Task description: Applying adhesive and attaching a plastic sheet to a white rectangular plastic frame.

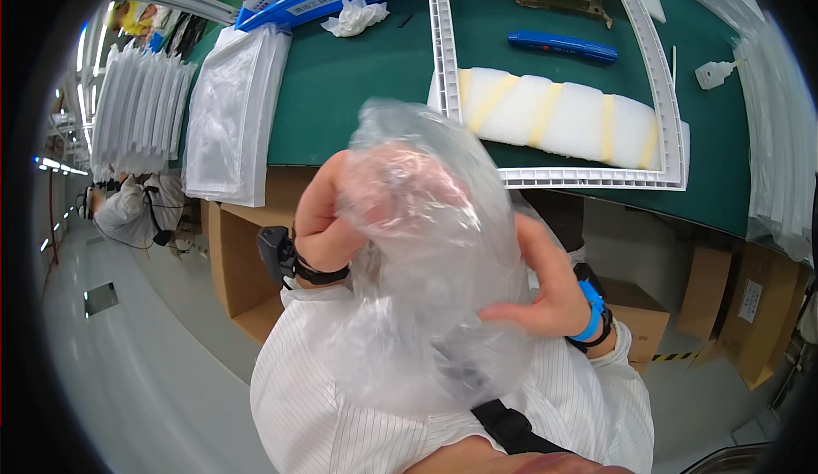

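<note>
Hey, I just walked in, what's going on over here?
A person is holding a crinkled clear plastic bag in front of their body. The fingers of the left hand show through the plastic, inside or behind it, I can't tell; the right hand grips its other side. On the green table beyond lies a white frame, with a blue pen showing within its opening.

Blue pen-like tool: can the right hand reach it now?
Probably yes, once the right hand leaves the clear plastic bag; the blue pen-like tool lies uncovered inside the white frame.
</note>
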Demonstrator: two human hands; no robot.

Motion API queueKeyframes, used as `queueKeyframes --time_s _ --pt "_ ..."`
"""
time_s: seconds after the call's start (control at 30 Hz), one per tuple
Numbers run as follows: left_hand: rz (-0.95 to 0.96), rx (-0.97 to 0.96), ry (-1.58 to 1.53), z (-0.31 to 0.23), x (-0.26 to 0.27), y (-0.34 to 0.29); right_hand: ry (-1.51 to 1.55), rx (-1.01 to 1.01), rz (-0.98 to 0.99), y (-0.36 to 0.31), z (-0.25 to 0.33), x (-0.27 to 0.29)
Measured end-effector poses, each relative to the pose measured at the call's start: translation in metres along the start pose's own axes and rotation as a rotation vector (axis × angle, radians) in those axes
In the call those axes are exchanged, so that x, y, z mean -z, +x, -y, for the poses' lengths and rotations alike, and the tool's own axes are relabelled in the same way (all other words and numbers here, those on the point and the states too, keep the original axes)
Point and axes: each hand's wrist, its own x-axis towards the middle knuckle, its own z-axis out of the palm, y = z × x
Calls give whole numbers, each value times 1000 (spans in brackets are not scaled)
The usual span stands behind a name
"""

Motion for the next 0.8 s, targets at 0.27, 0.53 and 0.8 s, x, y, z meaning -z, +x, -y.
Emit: queueKeyframes --time_s 0.27,0.53,0.8 --pt "-655 219 406 -24 26 -18 -37 -290 -164 -23 -13 26" --pt "-346 122 372 -22 55 -56 26 -197 -523 -19 -15 22" --pt "390 502 378 -18 39 -63 229 -507 -387 -25 -33 25"
